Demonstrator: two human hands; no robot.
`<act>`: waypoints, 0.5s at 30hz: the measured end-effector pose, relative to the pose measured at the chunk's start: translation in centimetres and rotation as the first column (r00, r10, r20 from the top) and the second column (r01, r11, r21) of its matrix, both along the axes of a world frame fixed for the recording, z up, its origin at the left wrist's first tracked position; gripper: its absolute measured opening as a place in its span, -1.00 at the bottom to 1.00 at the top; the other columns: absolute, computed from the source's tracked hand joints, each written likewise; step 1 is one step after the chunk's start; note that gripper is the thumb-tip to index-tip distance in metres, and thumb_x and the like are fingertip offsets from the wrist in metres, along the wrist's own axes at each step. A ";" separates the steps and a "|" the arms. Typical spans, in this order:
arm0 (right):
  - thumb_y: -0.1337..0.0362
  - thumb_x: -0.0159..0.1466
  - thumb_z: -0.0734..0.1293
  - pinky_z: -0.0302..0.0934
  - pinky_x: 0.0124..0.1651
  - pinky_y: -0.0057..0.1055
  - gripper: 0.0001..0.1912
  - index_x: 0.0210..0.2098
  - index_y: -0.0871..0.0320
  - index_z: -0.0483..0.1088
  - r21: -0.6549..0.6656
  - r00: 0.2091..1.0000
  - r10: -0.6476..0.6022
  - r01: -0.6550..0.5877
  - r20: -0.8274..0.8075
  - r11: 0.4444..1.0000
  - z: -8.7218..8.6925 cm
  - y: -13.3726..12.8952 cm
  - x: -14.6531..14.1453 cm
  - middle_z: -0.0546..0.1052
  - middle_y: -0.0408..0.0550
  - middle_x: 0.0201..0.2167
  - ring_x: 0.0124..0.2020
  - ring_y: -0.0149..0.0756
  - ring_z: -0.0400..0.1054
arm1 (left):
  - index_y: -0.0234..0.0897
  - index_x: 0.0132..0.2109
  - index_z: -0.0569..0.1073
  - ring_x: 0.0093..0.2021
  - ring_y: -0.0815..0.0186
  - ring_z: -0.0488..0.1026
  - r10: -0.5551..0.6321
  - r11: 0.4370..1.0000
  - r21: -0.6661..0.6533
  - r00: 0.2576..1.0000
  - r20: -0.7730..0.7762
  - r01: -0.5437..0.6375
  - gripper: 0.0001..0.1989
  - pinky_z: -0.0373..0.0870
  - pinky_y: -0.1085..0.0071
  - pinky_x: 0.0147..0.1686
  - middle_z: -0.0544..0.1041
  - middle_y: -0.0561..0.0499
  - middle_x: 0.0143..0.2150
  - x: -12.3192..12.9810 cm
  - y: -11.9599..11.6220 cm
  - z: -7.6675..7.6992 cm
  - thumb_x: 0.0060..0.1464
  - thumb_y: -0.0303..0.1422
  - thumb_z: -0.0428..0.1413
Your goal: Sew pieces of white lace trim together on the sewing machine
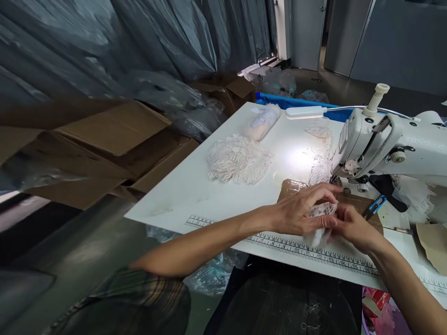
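Both hands meet in front of the white sewing machine, over the table's front part. My left hand pinches a small piece of white lace between thumb and fingers. From the right, my right hand grips the same lace, its fingertips touching the left thumb. The lower end of the lace hangs blurred below the fingers. Behind the hands, a lace strip lies beside the needle area. A fluffy pile of lace rests farther left, with a wrapped bundle behind it.
Blue thread snips lie right of the hands on a brown plate. A printed ruler runs along the table's front edge. A lamp stands behind the lace strip. Open cardboard boxes are at the left, beyond the white table.
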State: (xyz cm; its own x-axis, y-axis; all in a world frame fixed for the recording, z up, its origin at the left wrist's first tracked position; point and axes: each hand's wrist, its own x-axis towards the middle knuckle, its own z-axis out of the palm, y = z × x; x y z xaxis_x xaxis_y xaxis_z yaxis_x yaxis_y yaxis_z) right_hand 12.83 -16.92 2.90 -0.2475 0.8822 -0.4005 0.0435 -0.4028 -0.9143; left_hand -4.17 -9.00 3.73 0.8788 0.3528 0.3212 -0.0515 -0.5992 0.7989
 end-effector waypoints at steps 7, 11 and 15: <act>-0.01 0.21 0.37 0.02 -0.51 -0.53 -0.65 -0.40 0.16 0.31 0.043 0.883 0.469 -0.469 -0.002 0.882 1.4 -1.3 1.2 0.25 -0.27 -0.58 -0.57 -0.53 0.07 | -0.29 -0.05 0.50 -0.26 0.33 0.50 -0.232 0.948 -0.277 0.937 -0.260 0.158 -0.58 0.39 0.43 -0.28 0.58 -0.06 -0.22 -2.2 1.2 0.5 0.33 -0.03 -0.02; -0.01 0.23 0.30 0.10 -0.45 -0.47 -0.66 -0.28 0.18 0.40 0.052 0.919 0.263 -0.290 0.295 0.956 0.9 0.4 3.6 0.40 -0.16 -0.52 -0.53 -0.45 0.20 | -0.30 0.03 0.48 -0.19 0.31 0.48 0.055 0.998 -0.004 0.931 -0.361 -0.061 -0.69 0.35 0.43 -0.23 0.57 -0.07 -0.13 -2.0 2.7 0.0 0.27 -0.19 0.09; 0.08 0.26 0.22 0.13 -0.43 -0.41 -0.68 -0.22 0.15 0.48 0.262 0.662 -0.176 -0.032 0.729 0.965 -0.4 1.5 5.6 0.49 -0.06 -0.50 -0.50 -0.33 0.31 | -0.34 0.14 0.42 -0.12 0.18 0.43 0.400 0.839 0.509 0.853 -0.336 -0.193 -0.61 0.31 0.29 -0.18 0.48 -0.20 0.05 -1.1 5.2 -0.6 0.24 -0.24 0.13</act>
State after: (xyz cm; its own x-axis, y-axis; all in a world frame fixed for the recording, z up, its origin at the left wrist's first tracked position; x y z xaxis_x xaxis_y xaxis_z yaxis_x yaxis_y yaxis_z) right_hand 18.39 -15.41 2.50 0.1082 0.9733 -0.2027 0.7267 -0.2165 -0.6520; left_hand -5.26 -3.82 3.09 0.8372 0.5289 0.1393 0.4594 -0.8183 0.3455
